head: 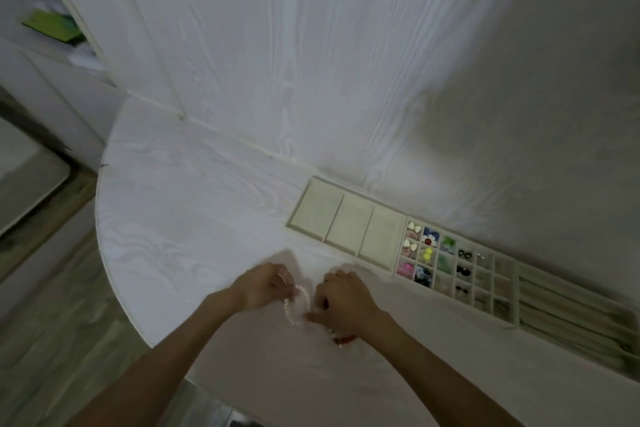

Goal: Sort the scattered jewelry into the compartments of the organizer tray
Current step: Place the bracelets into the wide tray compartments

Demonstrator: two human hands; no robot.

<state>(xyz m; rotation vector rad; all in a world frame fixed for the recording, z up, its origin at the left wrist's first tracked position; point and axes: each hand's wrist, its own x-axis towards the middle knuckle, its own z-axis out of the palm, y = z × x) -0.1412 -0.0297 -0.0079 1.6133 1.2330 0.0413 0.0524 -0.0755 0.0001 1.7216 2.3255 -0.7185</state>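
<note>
A pale pink bead bracelet (300, 302) lies between my two hands on the white table (194, 204). My left hand (265, 286) pinches its upper end and my right hand (341, 302) pinches its lower end. A red and white piece of jewelry (343, 340) shows just under my right wrist. The cream organizer tray (394, 253) runs along the wall to the right. Its three large compartments at the left hold nothing. The small grid cells beside them hold colourful earrings (427, 255).
The table's rounded edge curves close on the left, with wood-look floor (52, 322) below it. A white wood-grain wall panel (311, 62) rises right behind the tray. A shelf with a green item (52, 26) sits at the far left.
</note>
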